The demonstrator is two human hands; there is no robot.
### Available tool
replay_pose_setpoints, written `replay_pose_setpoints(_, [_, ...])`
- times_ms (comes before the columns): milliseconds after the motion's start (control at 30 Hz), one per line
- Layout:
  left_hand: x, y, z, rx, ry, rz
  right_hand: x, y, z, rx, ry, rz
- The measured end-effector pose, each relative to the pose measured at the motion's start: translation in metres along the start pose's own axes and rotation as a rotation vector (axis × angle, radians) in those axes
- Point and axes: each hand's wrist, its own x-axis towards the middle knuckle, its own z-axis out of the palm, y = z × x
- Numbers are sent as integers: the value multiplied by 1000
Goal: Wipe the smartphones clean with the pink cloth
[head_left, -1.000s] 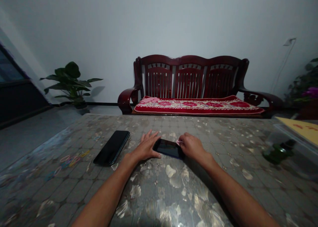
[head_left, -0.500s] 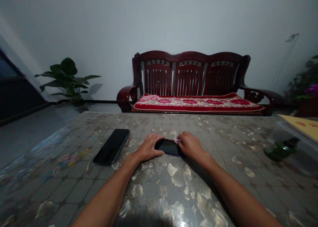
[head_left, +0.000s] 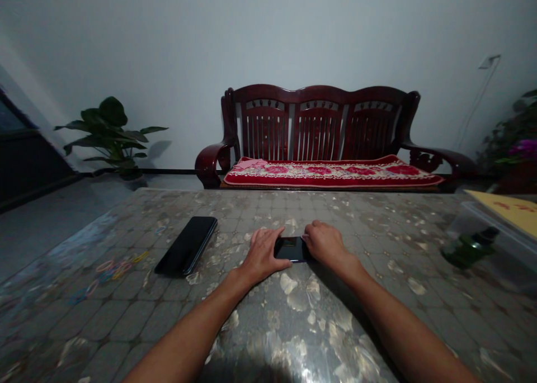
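A small black smartphone (head_left: 290,251) lies flat on the patterned tabletop in front of me, its dark glossy face up. My left hand (head_left: 262,253) grips its left end, thumb along the near edge and fingers at the far edge. At the right end, my right hand (head_left: 325,242) is closed, its fingertips pinching a small pale scrap (head_left: 305,236) against the phone. That scrap is mostly hidden by the fingers, and its material cannot be made out. A larger black smartphone (head_left: 187,245) rests to the left, apart from both hands.
Several coloured rubber bands (head_left: 113,270) are scattered at the left of the table (head_left: 235,204). On the right stand a green bottle (head_left: 469,250) and a clear plastic box (head_left: 509,271) with a yellow sheet (head_left: 505,204) on top. A wooden bench (head_left: 323,98) stands beyond the table.
My left hand has slid right along the small phone, covering more of it. My right hand has shifted slightly right, still at the phone's right end. The view has moved a little.
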Motion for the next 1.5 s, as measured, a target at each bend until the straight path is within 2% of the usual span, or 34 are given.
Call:
replay_pose_setpoints(200, [0, -2, -1, 17, -8, 9, 0, -22, 10, 73, 37, -81])
replay_pose_setpoints(467, [1, -9, 4, 21, -4, 10, -5, 13, -3, -38, 16, 48])
replay_pose_setpoints(533, [1, -10, 5, 6, 1, 17, -6, 14, -2, -42, 21, 56])
replay_pose_setpoints(733, [3, -15, 7, -59, 28, 17, -8, 5, 4, 49, 15, -60])
replay_pose_setpoints(833, [3, -19, 8, -102, 48, -2, -13, 10, 3, 26, 41, -33])
replay_pose_setpoints(1033, [-1, -24, 4, -181, 6, 9, -22, 23, 4, 21, 77, 56])
replay_pose_setpoints(1267, [-3, -29, 5, -250, 13, 4, -29, 18, 10, 60, 94, -33])
replay_pose_setpoints(1500, [-2, -27, 5, -216, 10, 5, -25, 25, 12, 58, 102, 33])
